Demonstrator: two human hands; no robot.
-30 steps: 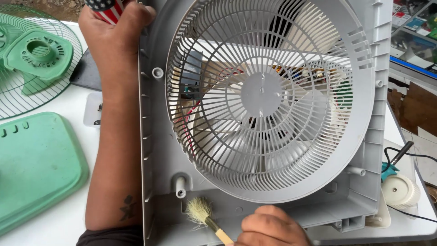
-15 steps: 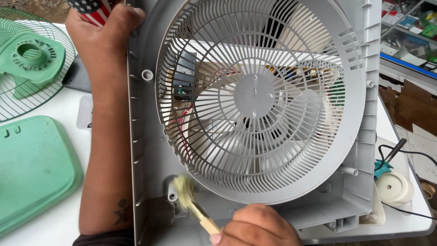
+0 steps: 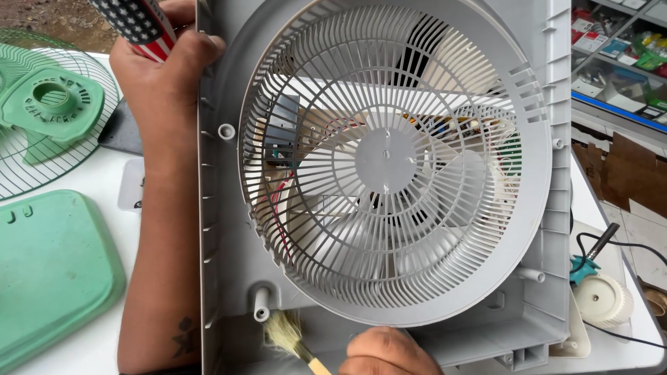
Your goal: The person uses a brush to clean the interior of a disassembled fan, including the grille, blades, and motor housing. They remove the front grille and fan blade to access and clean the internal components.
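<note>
The grey fan housing (image 3: 389, 208) stood tilted on the white table (image 3: 83, 354) near its front edge. The right hand (image 3: 389, 353) gripped a brush (image 3: 286, 337) beside a corner post; short, light strokes suit. The left hand (image 3: 163, 66) clasped the housing's top-left edge.

A white table (image 3: 83, 347) carries a green cover (image 3: 48, 271) and a green fan grille (image 3: 42, 125).

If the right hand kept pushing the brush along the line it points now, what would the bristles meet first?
The right hand aims the paintbrush up-left. Its bristles would likely meet the short round post on the grey fan housing first; they already look almost against it, though depth is unclear.
</note>
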